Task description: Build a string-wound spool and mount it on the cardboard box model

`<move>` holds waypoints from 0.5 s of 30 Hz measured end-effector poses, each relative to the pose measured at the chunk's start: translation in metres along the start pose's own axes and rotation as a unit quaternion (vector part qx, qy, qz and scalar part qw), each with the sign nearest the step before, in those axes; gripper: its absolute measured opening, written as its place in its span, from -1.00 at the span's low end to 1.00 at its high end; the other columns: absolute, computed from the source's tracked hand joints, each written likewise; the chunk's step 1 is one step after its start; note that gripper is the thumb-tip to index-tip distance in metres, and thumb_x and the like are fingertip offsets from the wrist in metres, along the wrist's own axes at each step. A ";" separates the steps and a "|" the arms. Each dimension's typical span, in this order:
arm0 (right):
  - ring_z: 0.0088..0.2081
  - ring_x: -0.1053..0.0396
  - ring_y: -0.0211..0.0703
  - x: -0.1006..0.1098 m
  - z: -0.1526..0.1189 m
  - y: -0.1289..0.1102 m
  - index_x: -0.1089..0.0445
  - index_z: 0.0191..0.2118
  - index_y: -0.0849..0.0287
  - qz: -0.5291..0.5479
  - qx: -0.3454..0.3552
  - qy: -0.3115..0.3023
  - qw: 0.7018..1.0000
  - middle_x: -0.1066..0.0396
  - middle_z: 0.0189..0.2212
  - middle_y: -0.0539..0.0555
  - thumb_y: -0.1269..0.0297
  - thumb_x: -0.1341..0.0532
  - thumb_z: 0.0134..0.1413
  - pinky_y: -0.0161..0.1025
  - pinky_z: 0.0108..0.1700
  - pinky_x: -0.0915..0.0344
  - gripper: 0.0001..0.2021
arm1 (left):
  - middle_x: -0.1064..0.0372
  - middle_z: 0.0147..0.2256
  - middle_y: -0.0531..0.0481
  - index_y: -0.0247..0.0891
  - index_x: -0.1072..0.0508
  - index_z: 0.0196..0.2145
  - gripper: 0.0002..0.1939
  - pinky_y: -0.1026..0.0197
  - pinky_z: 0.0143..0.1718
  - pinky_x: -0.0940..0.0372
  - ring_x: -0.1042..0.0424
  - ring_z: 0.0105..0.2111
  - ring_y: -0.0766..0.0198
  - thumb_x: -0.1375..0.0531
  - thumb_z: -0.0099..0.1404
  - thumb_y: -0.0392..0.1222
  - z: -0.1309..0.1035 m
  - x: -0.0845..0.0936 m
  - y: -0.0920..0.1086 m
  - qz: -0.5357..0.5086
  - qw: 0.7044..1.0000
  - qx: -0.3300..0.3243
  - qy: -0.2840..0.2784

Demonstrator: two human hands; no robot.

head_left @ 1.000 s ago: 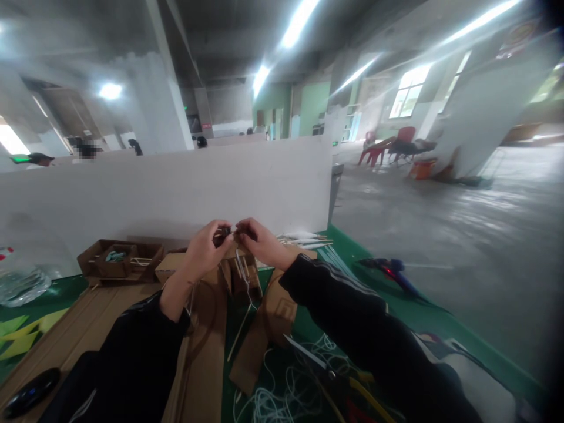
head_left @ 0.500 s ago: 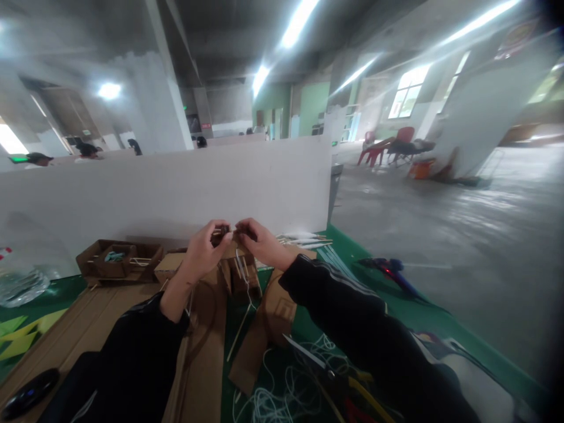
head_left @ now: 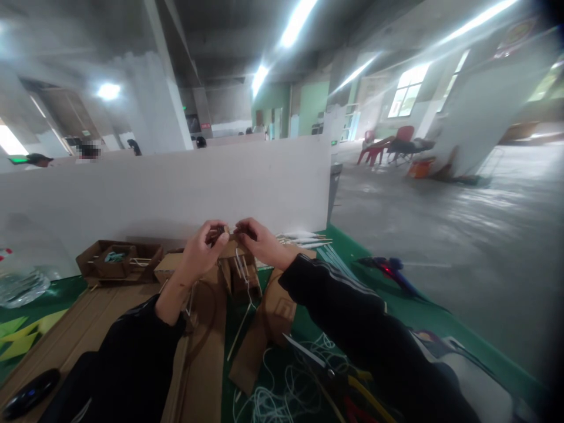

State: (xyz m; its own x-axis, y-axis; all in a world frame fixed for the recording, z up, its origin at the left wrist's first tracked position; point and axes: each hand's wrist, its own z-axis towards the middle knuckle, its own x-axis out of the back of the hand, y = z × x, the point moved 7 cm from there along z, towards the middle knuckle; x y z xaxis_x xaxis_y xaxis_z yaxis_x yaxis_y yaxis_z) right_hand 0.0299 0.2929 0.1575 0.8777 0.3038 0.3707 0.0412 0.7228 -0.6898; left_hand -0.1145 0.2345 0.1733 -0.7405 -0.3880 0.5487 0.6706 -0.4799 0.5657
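Observation:
My left hand (head_left: 200, 249) is raised above the cardboard pieces, its thumb and fingers closed on a small brown piece (head_left: 226, 230) that looks like cardboard. Close by on the right, my right hand (head_left: 262, 242) has its thumb and fingertips pinched together; what lies between them is too small to make out. Below both hands stands a small cardboard structure (head_left: 231, 251) with thin wooden sticks (head_left: 240, 265) at its front. A white string (head_left: 248, 289) dangles down over it.
Scissors (head_left: 311, 355) lie by tangled white string (head_left: 282, 396). A glue gun (head_left: 390, 267) with a red light rests near the table's right edge. A cardboard box (head_left: 88, 264), yellow paper (head_left: 26, 335) and a black mouse-like object (head_left: 30, 393) are left. A white partition (head_left: 176, 188) stands behind.
My left hand has shifted and turned very slightly, and the small brown piece in it shows a lighter side. My right hand stays almost where it was.

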 end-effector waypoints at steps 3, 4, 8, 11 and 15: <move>-0.17 -0.37 -0.16 -0.001 0.000 0.001 -0.29 -0.08 0.15 0.002 0.002 -0.001 1.000 -0.43 -0.21 0.06 0.33 -0.12 0.20 -0.14 -0.04 -0.29 -0.82 | -0.47 -0.04 -0.14 -0.20 -0.35 -0.03 -0.73 0.05 0.02 -0.40 -0.51 -0.07 0.16 -0.13 0.34 -0.10 0.000 0.004 0.000 0.024 1.000 -0.016 0.004; -0.17 -0.37 -0.16 -0.001 0.000 0.001 -0.29 -0.08 0.15 0.003 0.002 -0.002 1.000 -0.43 -0.21 0.06 0.33 -0.11 0.20 -0.15 -0.05 -0.30 -0.82 | -0.45 -0.03 -0.14 -0.20 -0.36 -0.05 -0.73 0.01 0.06 -0.37 -0.49 -0.04 0.13 -0.15 0.31 -0.12 0.001 0.005 0.001 0.036 0.999 -0.021 0.006; -0.17 -0.37 -0.16 -0.002 0.000 0.000 -0.29 -0.08 0.16 0.002 0.007 -0.002 1.000 -0.41 -0.21 0.05 0.33 -0.11 0.20 -0.14 -0.04 -0.30 -0.82 | -0.46 -0.05 -0.12 -0.20 -0.40 -0.08 -0.73 -0.09 0.09 -0.33 -0.45 -0.04 0.07 -0.18 0.25 -0.17 0.004 0.008 0.007 0.076 0.996 -0.037 -0.002; -0.18 -0.37 -0.16 -0.002 0.000 0.000 -0.30 -0.08 0.17 0.001 0.012 -0.003 1.000 -0.41 -0.22 0.05 0.34 -0.12 0.20 -0.13 -0.04 -0.31 -0.82 | -0.47 -0.06 -0.11 -0.19 -0.40 -0.07 -0.73 -0.07 0.06 -0.35 -0.47 -0.05 0.08 -0.17 0.26 -0.18 0.006 0.006 0.009 0.088 0.995 -0.042 -0.003; -0.17 -0.39 -0.15 -0.001 0.000 0.001 -0.29 -0.05 0.16 -0.005 0.018 0.004 1.000 -0.43 -0.22 0.06 0.36 -0.11 0.21 -0.11 -0.03 -0.33 -0.80 | -0.49 -0.08 -0.11 -0.18 -0.38 -0.06 -0.74 -0.06 0.02 -0.38 -0.49 -0.07 0.08 -0.16 0.28 -0.19 0.004 0.004 0.009 0.096 0.994 -0.043 0.007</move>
State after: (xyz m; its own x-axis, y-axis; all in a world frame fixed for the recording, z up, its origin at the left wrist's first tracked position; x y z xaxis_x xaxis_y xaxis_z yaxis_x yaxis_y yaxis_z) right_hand 0.0293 0.2930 0.1565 0.8809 0.2921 0.3725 0.0329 0.7473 -0.6637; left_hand -0.1115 0.2315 0.1833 -0.5997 -0.4898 0.6328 0.7941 -0.4616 0.3954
